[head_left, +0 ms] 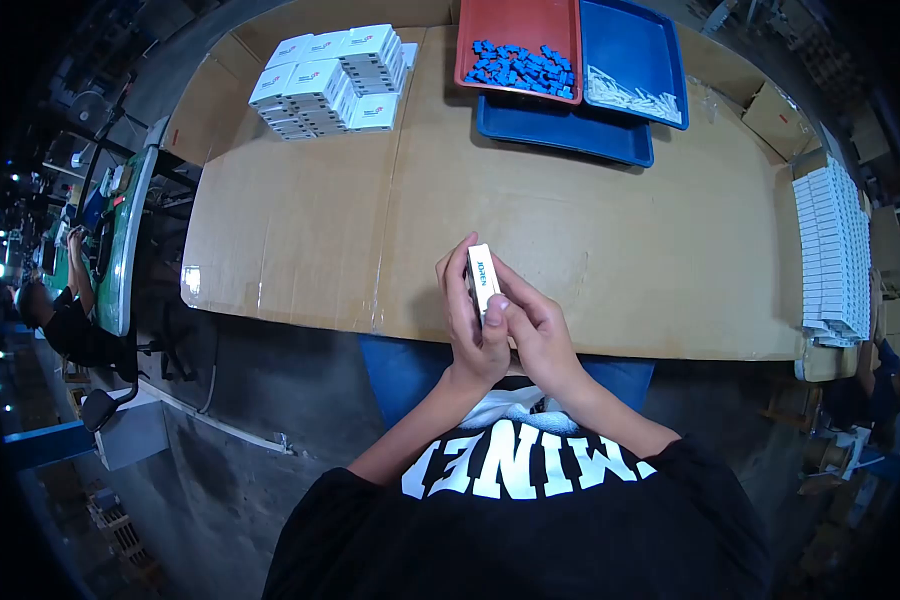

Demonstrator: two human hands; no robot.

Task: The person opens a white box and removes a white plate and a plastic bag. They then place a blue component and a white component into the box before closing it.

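Note:
Both hands are together above the front part of the cardboard-covered table [570,260]. Between them stands a small white box [482,274] with green lettering on its narrow side. My left hand [475,325] has its fingers wrapped along the box's left side, with the thumb at its lower end. On the right side, my right hand [540,335] presses against the box, its thumb also near the lower end. The palms hide the box's lower part.
Stacked white boxes [315,85] stand at the back left. Behind lie a red tray [520,25] with blue pieces [525,70], a blue tray [630,50] with white pieces [630,97], and another blue tray [560,132]. White stacks [832,255] line the right edge. A person [70,310] sits far left.

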